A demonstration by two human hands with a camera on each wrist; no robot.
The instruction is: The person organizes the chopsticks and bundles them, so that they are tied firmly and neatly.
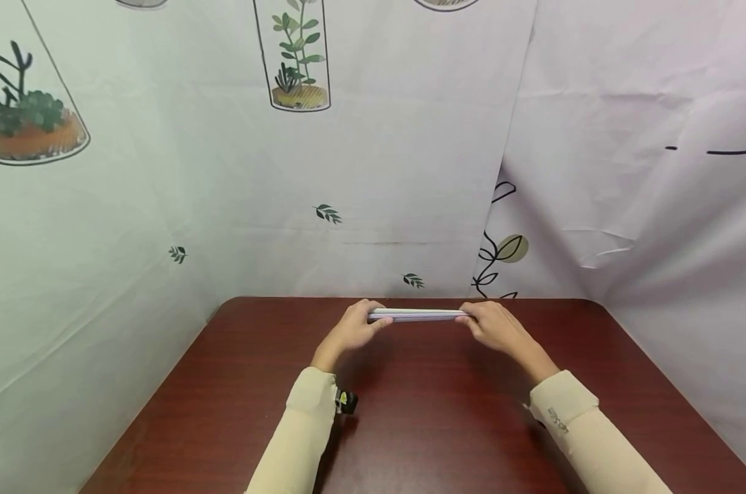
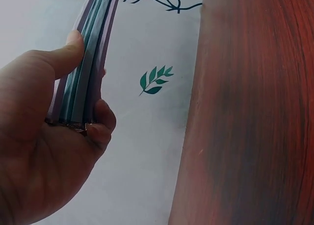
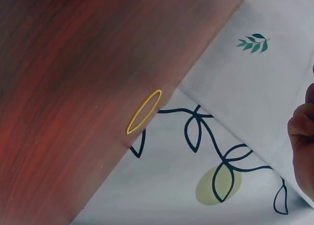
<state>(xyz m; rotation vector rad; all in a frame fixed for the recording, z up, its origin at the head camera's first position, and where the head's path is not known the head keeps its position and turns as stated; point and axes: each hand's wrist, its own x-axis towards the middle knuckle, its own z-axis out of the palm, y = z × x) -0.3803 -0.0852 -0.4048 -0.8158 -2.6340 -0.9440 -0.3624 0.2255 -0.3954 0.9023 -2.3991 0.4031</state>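
Note:
Both hands hold a flat, pale, layered bundle (image 1: 417, 315) level above the far part of the table. My left hand (image 1: 356, 326) grips its left end, the thumb along the near side. In the left wrist view the bundle (image 2: 81, 87) shows thin stacked edges in purple, teal and grey; its exact kind is unclear. My right hand (image 1: 495, 325) pinches the right end. Only part of the right hand (image 3: 304, 141) enters the right wrist view, where the bundle is out of sight. A thin yellow oval ring (image 3: 129, 132) appears by the table edge there.
The dark red-brown wooden table (image 1: 422, 425) has rounded far corners. Behind it and along both sides hangs a white cloth (image 1: 385, 171) printed with plants and leaves. A small black device (image 1: 347, 402) sits at the left wrist, beside the cream sleeve (image 1: 299, 425).

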